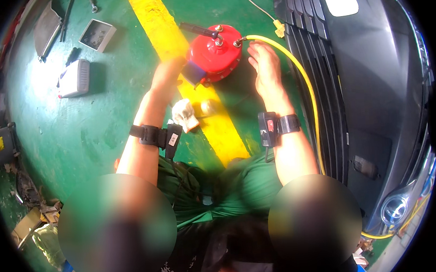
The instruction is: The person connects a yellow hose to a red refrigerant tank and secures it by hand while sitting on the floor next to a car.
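A red round metal tank (218, 58) stands on the floor between my hands, with metal fittings and a black-handled lever (199, 30) on top. A yellow hose (300, 69) joins a fitting at its right and curves back toward me. My left hand (169, 75) is at the tank's left side, smeared by motion. Beside its fingers is a blurred dark blue patch (194, 73); I cannot tell whether the hand touches it. To the right of the tank, just under the hose, my right hand (265, 65) has its fingers loosely stretched, with nothing visible in them.
A large dark car bumper (367, 90) with a black grille lies along the right. On the green floor are a white gloves-like cloth (184, 115), a white plastic container (75, 78), an open grey box (97, 35) and a grey panel (47, 29). A yellow stripe (147, 15) crosses the floor.
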`<action>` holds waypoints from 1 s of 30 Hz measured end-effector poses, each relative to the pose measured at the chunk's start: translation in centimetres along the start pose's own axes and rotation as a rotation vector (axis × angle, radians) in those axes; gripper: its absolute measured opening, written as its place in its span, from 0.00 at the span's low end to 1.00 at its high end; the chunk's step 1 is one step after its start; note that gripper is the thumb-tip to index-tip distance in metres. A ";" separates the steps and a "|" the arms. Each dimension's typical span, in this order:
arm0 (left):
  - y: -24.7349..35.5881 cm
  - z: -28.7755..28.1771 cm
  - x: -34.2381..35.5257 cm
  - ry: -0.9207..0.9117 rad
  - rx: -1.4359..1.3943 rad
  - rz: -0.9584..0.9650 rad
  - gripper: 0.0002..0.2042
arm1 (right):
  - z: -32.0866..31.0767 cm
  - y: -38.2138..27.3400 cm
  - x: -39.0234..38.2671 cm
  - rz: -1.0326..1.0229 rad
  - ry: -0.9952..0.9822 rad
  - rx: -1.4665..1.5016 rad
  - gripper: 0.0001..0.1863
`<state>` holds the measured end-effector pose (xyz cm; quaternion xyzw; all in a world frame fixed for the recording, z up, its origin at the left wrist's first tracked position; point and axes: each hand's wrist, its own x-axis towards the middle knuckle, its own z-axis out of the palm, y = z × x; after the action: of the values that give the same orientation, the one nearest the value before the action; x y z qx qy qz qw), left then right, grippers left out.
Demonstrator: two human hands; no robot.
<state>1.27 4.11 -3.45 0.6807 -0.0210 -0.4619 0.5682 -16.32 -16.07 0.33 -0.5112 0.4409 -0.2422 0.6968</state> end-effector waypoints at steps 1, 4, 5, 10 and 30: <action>0.2 0.2 0.0 -0.006 -0.002 -0.001 0.20 | -0.1 -0.2 0.0 -0.044 0.015 0.020 0.27; 1.0 0.2 0.4 -0.043 0.144 -0.026 0.20 | 0.4 -0.8 -0.6 -0.089 -0.002 0.134 0.22; 1.1 0.2 0.7 -0.057 0.295 -0.035 0.21 | 0.6 -0.9 -0.8 -0.089 -0.001 0.130 0.22; 1.6 2.4 -0.6 -0.063 0.784 0.062 0.24 | 0.7 -1.1 -0.6 -0.165 0.001 0.089 0.22; 1.2 2.8 -1.6 0.026 1.100 0.330 0.34 | 0.7 -1.3 -1.0 -0.217 0.068 0.056 0.17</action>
<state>-0.91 2.45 -1.33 0.8694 -0.3571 -0.2801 0.1952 -16.10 -15.38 1.96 -0.5277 0.3995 -0.3458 0.6651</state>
